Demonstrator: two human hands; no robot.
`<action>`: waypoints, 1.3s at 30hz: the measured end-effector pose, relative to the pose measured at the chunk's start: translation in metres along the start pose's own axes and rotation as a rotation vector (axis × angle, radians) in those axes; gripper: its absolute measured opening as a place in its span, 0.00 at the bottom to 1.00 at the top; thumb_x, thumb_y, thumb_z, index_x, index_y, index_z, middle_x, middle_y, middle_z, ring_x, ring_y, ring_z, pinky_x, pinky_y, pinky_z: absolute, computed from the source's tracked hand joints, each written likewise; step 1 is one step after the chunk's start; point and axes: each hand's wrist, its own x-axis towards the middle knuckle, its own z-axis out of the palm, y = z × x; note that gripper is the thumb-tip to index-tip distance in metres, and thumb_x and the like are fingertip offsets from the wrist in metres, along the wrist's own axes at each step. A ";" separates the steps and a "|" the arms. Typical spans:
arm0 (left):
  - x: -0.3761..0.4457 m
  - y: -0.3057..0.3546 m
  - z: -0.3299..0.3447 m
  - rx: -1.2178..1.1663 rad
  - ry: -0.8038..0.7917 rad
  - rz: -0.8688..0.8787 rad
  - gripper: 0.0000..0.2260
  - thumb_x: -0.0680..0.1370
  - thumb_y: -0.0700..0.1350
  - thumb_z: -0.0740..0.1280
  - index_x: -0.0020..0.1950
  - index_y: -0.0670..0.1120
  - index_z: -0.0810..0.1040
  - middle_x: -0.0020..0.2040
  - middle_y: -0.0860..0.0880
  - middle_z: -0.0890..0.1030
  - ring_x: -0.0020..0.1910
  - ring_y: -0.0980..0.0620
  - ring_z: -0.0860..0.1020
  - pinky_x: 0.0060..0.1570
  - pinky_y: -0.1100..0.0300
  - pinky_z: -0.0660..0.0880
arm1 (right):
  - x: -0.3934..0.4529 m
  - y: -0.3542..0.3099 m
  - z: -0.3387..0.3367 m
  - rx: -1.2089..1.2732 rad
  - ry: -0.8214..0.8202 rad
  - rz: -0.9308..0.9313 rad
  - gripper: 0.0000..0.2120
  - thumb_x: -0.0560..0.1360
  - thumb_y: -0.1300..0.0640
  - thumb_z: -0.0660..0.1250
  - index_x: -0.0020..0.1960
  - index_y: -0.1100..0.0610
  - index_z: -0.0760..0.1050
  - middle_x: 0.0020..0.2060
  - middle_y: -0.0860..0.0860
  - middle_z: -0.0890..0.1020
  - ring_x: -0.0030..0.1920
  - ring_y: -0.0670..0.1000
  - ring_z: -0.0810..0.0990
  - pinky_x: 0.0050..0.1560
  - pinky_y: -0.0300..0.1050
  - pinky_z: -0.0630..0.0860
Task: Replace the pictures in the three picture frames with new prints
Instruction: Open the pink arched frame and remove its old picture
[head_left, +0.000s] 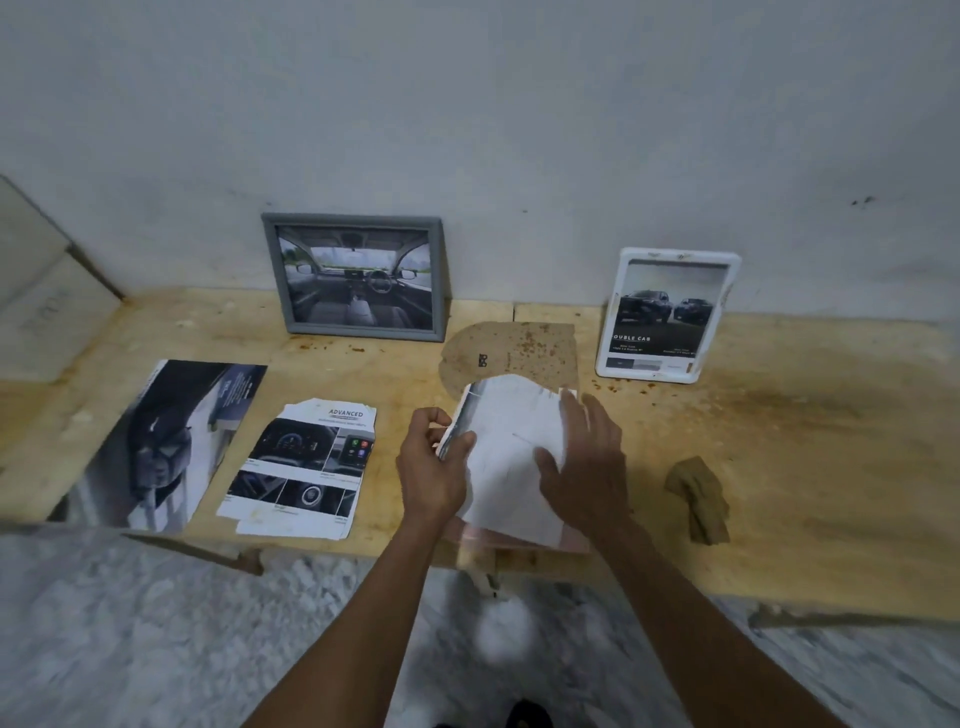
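The left hand (434, 462) pinched the left edge of a white print (511, 457) held face down over the wooden table (779, 467), the right hand (587, 457) lay flat-fingered on its back, and 2 framed pictures, grey frame (356, 278) and white frame (670, 317), leaned against the wall.

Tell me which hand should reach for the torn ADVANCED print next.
Left, probably. The left hand pinches the white sheet's left edge, on the side nearest the ADVANCED print. The right hand lies flat on the sheet and would have to cross over.
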 end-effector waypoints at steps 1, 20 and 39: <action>0.001 0.010 -0.006 -0.040 -0.026 0.024 0.11 0.75 0.41 0.74 0.50 0.48 0.73 0.43 0.54 0.78 0.39 0.61 0.75 0.38 0.58 0.74 | 0.009 -0.007 -0.013 0.021 -0.006 -0.032 0.35 0.73 0.41 0.62 0.76 0.53 0.59 0.75 0.55 0.63 0.72 0.60 0.63 0.68 0.63 0.66; 0.105 -0.005 -0.266 -0.125 0.053 -0.283 0.13 0.72 0.36 0.76 0.53 0.42 0.78 0.48 0.46 0.85 0.41 0.53 0.82 0.38 0.61 0.78 | 0.045 -0.243 0.069 0.822 -0.382 0.329 0.12 0.72 0.65 0.60 0.49 0.55 0.78 0.44 0.52 0.84 0.43 0.56 0.83 0.41 0.48 0.79; 0.264 -0.188 -0.443 0.559 -0.165 -0.376 0.23 0.71 0.54 0.76 0.60 0.44 0.77 0.58 0.45 0.80 0.57 0.41 0.79 0.55 0.48 0.76 | 0.045 -0.416 0.299 0.358 -0.313 0.451 0.05 0.68 0.65 0.71 0.43 0.58 0.82 0.37 0.52 0.83 0.39 0.53 0.82 0.43 0.43 0.78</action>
